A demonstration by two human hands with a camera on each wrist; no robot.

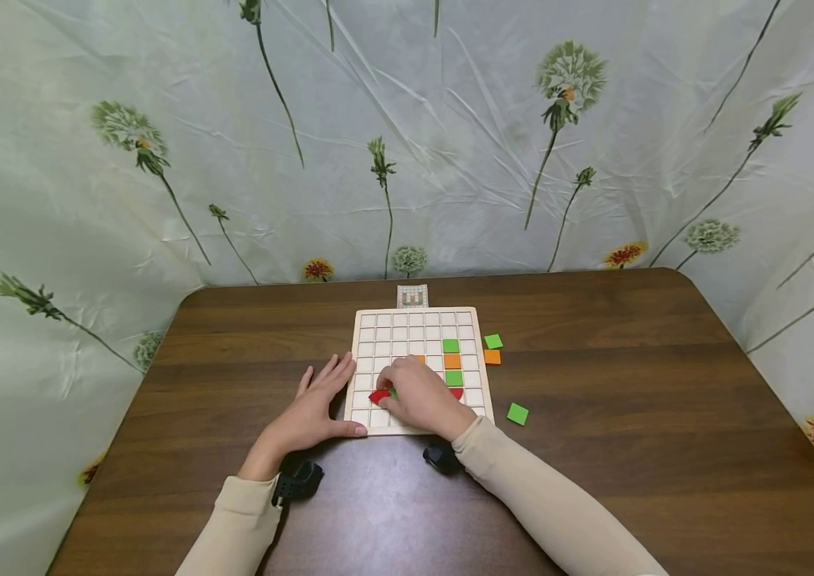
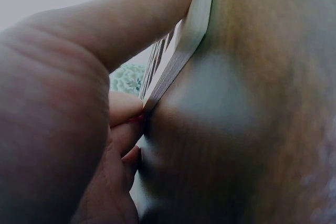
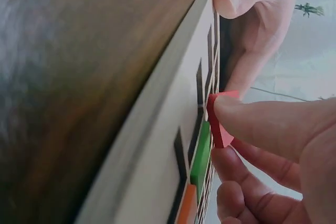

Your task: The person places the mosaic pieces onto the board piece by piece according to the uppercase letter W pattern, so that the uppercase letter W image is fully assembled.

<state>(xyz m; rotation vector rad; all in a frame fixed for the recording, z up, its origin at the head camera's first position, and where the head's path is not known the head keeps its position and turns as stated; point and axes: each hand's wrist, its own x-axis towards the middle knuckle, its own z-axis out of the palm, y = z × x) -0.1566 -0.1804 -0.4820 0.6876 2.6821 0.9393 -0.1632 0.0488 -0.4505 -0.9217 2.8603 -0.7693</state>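
Observation:
A pale wooden grid board (image 1: pixel 407 326) lies on the table. My right hand (image 1: pixel 424 398) reaches over its lower half and pinches a red tile (image 3: pixel 221 121) between thumb and fingers. In the right wrist view the red tile is tilted at the grid, beside a seated green tile (image 3: pixel 200 155) and an orange tile (image 3: pixel 187 206). My left hand (image 1: pixel 313 412) rests against the board's left side, fingers spread, thumb on its lower left corner. On the board's right, green (image 1: pixel 451 346) and orange (image 1: pixel 452 362) tiles form a column above another red tile (image 1: pixel 456 394). My right hand hides some cells.
Loose beside the board's right edge lie a green tile (image 1: pixel 493 342) and an orange tile (image 1: pixel 492 357). Another green tile (image 1: pixel 518 414) lies lower right. A small pattern card (image 1: pixel 412 296) sits behind the board. A flower-printed cloth (image 1: pixel 479 160) hangs behind the brown table (image 1: pixel 652 384).

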